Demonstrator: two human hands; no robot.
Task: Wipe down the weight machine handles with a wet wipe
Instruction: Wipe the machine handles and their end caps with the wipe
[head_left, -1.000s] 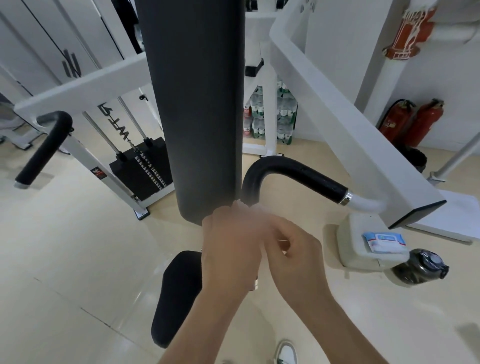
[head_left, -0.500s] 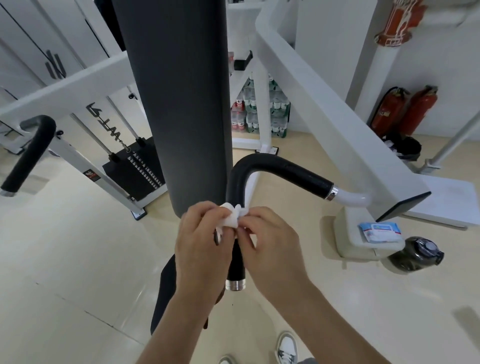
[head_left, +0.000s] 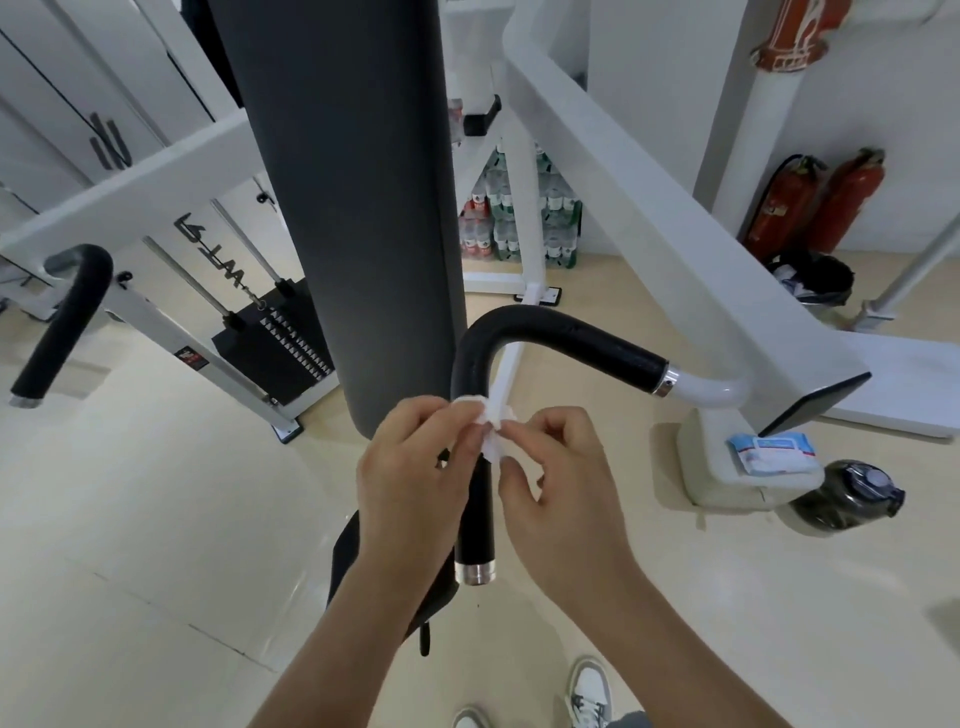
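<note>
A black padded handle (head_left: 561, 338) bends from a white arm on the right down to a chrome end cap in front of me. A small crumpled white wet wipe (head_left: 491, 426) is pinched between both hands just in front of the handle's vertical part. My left hand (head_left: 410, 483) holds the wipe's left side and my right hand (head_left: 558, 478) holds its right side with the fingertips. A second black handle (head_left: 62, 322) hangs at the far left.
A tall dark grey back pad (head_left: 358, 208) rises just left of the handle, with the black seat (head_left: 345, 561) below. A pack of wipes (head_left: 774, 452) and a dark bottle (head_left: 847, 499) sit at right. The weight stack (head_left: 285, 338), water bottles and fire extinguishers (head_left: 815, 202) stand behind.
My hands have drawn apart from a tight clasp, so the wipe now shows between the fingertips. The view has shifted, and the handle's lower end and cap have come into sight.
</note>
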